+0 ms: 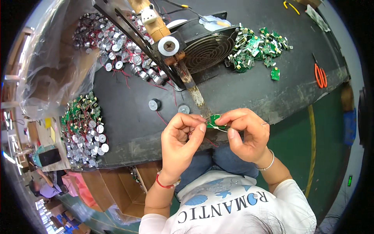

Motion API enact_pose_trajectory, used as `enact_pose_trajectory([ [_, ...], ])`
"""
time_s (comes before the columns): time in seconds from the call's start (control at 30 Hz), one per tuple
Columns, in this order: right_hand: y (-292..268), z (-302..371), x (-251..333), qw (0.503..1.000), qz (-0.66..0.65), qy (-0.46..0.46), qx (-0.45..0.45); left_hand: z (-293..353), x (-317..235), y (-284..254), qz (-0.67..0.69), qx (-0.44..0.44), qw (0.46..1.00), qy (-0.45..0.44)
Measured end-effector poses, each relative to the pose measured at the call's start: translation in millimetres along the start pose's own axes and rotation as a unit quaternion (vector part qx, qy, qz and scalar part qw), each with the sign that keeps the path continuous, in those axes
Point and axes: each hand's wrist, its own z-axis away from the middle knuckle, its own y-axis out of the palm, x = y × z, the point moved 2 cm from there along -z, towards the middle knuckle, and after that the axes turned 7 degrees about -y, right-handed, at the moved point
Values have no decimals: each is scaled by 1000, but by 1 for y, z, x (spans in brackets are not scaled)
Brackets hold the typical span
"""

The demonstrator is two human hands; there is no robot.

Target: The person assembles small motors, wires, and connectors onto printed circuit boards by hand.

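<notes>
A small green circuit board is held between my two hands, just under the tip of a clamped soldering iron. My left hand is closed in a pinch at the board's left edge, with a thin wire at its fingertips. A red wire trails below that hand. My right hand grips the board's right side with the index finger; a pale thin strand runs from the board to its thumb. Close to my left knuckles stands a round metal motor, and another motor lies farther left.
A black fan stands behind the iron. Motors with red wires pile up at far left, wired boards and motors at near left. Loose green boards lie right of the fan. Orange-handled pliers rest near the right edge.
</notes>
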Motion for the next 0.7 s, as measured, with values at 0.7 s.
enact_pose_trajectory([
  [0.7,2,0,-2,999,24,-32,-8,4,1,2,-82,-19,995,61],
])
